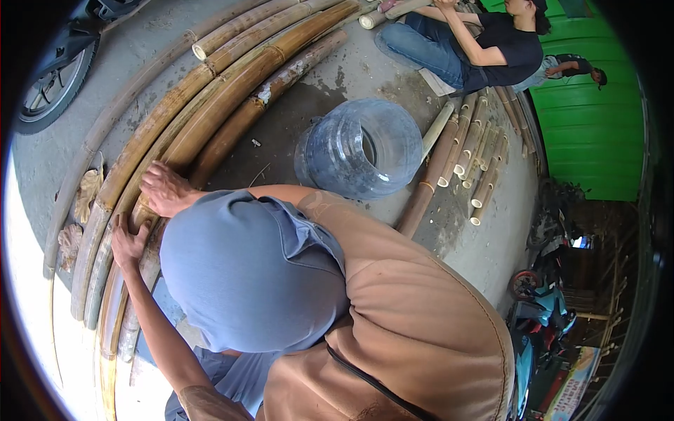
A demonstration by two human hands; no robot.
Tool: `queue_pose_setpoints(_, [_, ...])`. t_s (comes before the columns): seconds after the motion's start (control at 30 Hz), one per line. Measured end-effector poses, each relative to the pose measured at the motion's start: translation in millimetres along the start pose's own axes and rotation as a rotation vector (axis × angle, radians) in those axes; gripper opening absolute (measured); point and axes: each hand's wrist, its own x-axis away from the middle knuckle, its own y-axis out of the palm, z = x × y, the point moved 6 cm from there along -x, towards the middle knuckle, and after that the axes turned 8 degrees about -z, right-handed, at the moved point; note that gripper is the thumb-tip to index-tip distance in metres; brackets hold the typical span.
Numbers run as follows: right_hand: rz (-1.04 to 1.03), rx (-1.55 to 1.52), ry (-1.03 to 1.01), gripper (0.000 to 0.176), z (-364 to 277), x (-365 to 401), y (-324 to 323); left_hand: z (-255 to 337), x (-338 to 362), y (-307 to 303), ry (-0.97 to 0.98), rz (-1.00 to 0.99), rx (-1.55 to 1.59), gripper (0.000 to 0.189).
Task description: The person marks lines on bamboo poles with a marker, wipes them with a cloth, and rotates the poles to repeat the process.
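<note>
Neither my left hand nor my right hand is in view. Close in front of me a co-worker in a blue head covering (246,281) and a brown shirt (421,288) bends over long bamboo poles (232,91). One hand of this co-worker (167,191) rests on a thick pole, fingers bent over it. The other hand (130,242) lies beside it with thumb and fingers spread over the bamboo. A large clear blue plastic container (361,147) lies near the co-worker's shoulder.
Several shorter bamboo pieces (467,151) lie on the concrete floor. At the top a seated person in jeans (428,56) holds bamboo; another person (572,67) is near the green wall (590,147). A motorcycle wheel (56,88) shows upper left, parked motorcycles (544,309) lower right.
</note>
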Motion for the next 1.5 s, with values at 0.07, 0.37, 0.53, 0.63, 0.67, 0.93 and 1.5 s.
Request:
queue_pose_setpoints(0.07, [0.191,0.046,-0.089,0.040,-33.8,2.8,26.1,-4.9,-0.3,3.5,0.012,0.025,0.014,0.086])
queue_pose_setpoints(0.37, [0.286,0.030,0.400,0.022,142.9,11.6,-70.5,-14.8,-0.1,8.9,0.072,0.079,-0.028,0.077])
queue_pose_setpoints(0.53, [0.230,0.090,0.491,0.026,146.6,12.9,-76.1,-4.6,-0.7,4.8,0.065,0.105,-0.060,0.071])
queue_pose_setpoints(0.63, [0.134,0.043,0.265,0.032,66.0,3.4,-41.5,-1.6,0.5,4.1,0.042,0.085,-0.068,0.071])
queue_pose_setpoints(0.67, [0.035,-0.038,0.204,0.034,36.8,-1.4,-20.6,-1.4,1.5,4.1,0.038,0.076,-0.075,0.072])
queue_pose_setpoints(0.93, [0.190,-0.106,0.164,0.025,37.7,0.9,-27.8,5.5,22.3,13.8,0.059,0.185,-0.152,0.078])
queue_pose_setpoints(1.5, [0.146,-0.185,-0.035,0.022,-27.8,-9.3,-10.4,29.9,3.9,-11.7,0.083,-0.022,-0.219,0.089])
